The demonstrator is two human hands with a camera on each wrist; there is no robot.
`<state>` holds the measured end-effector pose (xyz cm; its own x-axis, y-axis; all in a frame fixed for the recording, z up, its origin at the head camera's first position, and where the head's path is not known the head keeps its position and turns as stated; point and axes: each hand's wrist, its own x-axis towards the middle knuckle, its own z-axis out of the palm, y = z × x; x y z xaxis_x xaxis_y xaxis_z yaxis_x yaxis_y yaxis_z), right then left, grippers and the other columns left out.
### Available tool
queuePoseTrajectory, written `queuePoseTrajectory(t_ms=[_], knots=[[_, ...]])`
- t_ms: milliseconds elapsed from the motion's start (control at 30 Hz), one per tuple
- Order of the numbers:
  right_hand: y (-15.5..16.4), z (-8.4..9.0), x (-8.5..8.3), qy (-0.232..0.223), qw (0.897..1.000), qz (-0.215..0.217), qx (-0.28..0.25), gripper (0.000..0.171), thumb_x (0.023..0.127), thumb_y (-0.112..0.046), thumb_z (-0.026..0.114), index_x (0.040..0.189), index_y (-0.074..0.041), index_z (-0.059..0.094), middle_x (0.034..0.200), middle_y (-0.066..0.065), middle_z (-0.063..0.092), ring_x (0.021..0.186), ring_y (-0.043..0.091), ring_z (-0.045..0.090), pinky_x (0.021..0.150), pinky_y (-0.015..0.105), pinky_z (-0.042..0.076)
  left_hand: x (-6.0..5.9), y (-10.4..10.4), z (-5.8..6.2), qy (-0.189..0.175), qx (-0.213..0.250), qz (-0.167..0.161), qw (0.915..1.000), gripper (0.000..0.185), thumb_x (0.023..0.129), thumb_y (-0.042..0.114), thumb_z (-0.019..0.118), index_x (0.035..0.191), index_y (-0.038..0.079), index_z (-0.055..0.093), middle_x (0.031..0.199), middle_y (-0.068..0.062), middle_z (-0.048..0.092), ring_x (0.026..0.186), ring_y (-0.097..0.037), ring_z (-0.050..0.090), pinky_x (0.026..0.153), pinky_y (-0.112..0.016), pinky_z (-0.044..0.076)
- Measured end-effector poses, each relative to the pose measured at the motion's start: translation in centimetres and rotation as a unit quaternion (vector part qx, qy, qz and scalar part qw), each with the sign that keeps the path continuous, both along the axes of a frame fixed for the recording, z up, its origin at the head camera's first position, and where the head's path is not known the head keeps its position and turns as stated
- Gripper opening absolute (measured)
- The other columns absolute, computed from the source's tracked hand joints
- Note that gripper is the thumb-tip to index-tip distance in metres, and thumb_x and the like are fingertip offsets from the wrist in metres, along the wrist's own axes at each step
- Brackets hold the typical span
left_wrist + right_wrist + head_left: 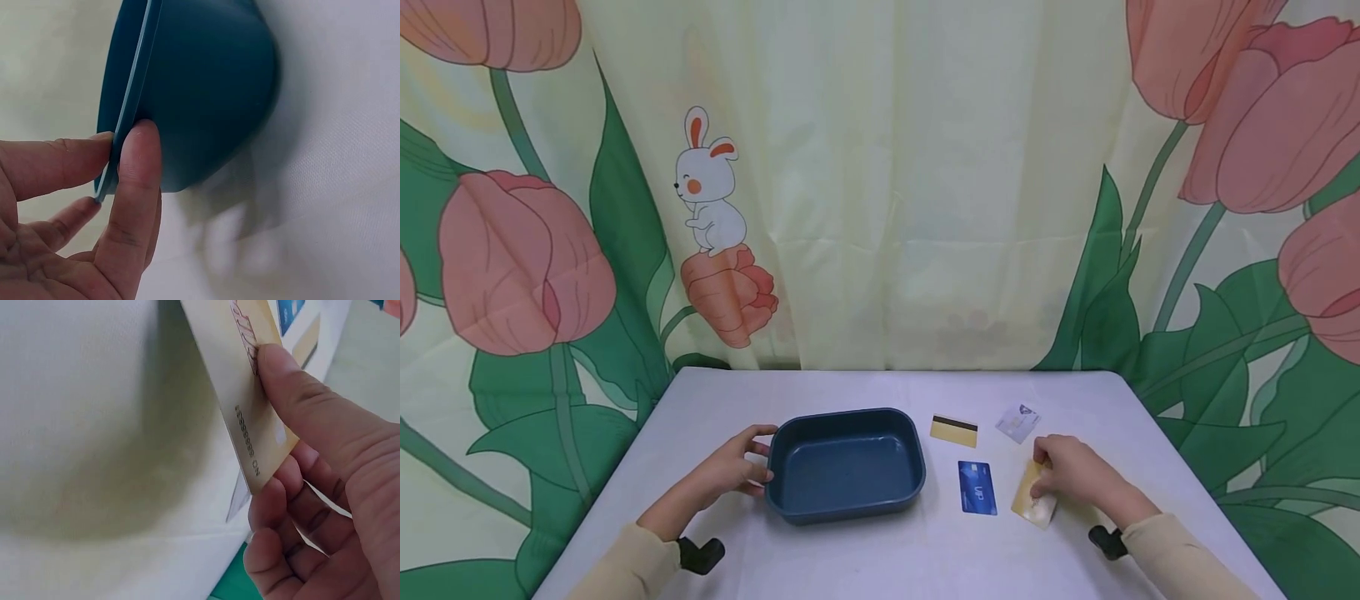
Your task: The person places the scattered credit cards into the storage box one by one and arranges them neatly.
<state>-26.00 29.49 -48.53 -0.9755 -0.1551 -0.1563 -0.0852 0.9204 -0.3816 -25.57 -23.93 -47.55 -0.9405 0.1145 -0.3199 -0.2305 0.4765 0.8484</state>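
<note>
Right hand pinches a gold card, thumb on its face, card tilted up off the bench. Left hand grips the near-left rim of the blue tray, thumb and fingers either side of the rim. Blue card lies between tray and gold card. Farther back: a striped gold card and a white card, apart, flat on the bench.

Tulip-printed curtain behind white table
</note>
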Motion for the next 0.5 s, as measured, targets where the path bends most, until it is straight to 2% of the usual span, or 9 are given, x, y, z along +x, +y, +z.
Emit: queuePoseTrajectory(t_ms=[233, 400, 500], knots=[[0.9, 0.4, 0.1, 0.014, 1.000, 0.001, -0.020, 0.029, 0.075, -0.016, 0.092, 0.084, -0.010, 0.065, 0.074, 0.001, 0.056, 0.072, 0.016, 0.052, 0.060, 0.026, 0.043, 0.0, 0.0, 0.0, -0.002, 0.004, 0.007, 1.0000, 0.077, 0.085, -0.006, 0.071, 0.155, 0.008, 0.039, 0.134, -0.027, 0.051, 0.088, -0.027, 0.067, 0.072, -0.040, 0.064], [1.7, 0.7, 0.1, -0.021, 0.998, -0.018, -0.048, 0.020, 0.081, -0.015, 0.088, 0.085, -0.009, 0.069, 0.076, 0.001, 0.059, 0.073, 0.017, 0.053, 0.061, 0.027, 0.047, 0.1, 0.0, -0.1, -0.003, 0.011, 0.009, 0.9999, 0.077, 0.085, -0.007, 0.070, 0.155, 0.008, 0.040, 0.133, -0.026, 0.052, 0.089, -0.027, 0.066, 0.072, -0.040, 0.064], [2.2, 1.0, 0.2, -0.046, 0.996, -0.021, -0.078, 0.019, 0.084, -0.015, 0.085, 0.093, -0.009, 0.070, 0.078, 0.003, 0.059, 0.074, 0.017, 0.054, 0.061, 0.027, 0.048, 0.1, 0.0, -0.1, -0.002, 0.010, 0.007, 0.9999, 0.077, 0.085, -0.007, 0.070, 0.155, 0.008, 0.039, 0.133, -0.027, 0.051, 0.088, -0.027, 0.066, 0.072, -0.040, 0.064]])
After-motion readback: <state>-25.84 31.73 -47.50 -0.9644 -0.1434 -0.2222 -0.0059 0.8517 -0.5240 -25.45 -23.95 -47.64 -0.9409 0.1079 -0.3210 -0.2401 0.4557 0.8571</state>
